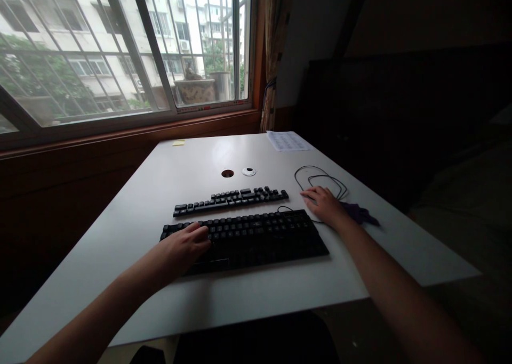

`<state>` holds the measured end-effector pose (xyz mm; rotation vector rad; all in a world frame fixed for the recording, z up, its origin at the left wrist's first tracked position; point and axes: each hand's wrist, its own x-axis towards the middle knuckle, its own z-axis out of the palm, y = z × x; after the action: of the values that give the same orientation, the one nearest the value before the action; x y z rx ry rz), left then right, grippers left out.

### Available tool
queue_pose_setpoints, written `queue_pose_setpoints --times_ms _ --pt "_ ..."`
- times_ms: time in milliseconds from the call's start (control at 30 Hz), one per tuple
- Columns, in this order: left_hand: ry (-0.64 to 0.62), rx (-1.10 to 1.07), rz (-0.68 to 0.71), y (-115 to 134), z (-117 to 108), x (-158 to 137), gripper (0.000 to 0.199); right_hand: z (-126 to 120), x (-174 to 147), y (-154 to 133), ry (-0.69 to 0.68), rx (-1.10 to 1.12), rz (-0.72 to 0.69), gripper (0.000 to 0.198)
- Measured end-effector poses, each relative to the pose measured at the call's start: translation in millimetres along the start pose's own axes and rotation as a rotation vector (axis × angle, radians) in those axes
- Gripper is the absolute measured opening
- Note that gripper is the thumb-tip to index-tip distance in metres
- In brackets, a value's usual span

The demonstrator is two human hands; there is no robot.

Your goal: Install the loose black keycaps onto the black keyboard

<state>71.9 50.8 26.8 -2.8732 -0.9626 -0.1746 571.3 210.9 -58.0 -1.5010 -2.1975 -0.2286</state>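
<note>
A black keyboard (256, 241) lies across the white table in front of me. Its upper rows show keycaps, while the lower part is too dark to make out. My left hand (188, 241) is over the keyboard's left side, fingers curled together and pointing down; whatever they hold, if anything, is hidden. Just behind the keyboard, several loose black keycaps (230, 200) stand in rows. To the right, my right hand (324, 204) rests on the tabletop with its fingers stretched out, beside a looped dark cable (320, 168). A purple cloth (360, 213) lies partly behind my right wrist.
Farther back on the white table (132, 193) are a round cable hole (228, 174) and a small white disc-shaped cover (248, 171). Printed paper (288, 140) lies at the back right edge, and yellow sticky notes (178, 143) at the back left. A barred window stands beyond.
</note>
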Motion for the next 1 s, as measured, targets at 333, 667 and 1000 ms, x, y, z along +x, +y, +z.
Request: queue_pose_setpoints --times_ms 333,667,1000 --pt "0.002 -0.126 -0.066 1 -2 -1 0.020 0 0 1 -0.001 -0.004 -0.003 0.036" --pt "0.137 -0.247 -0.208 -2 -6 -21 0.017 1 0 2 -0.002 -0.009 -0.001 0.034" --pt "0.201 -0.095 -0.064 -1 7 -13 0.019 1 0 2 -0.009 0.001 0.005 0.036"
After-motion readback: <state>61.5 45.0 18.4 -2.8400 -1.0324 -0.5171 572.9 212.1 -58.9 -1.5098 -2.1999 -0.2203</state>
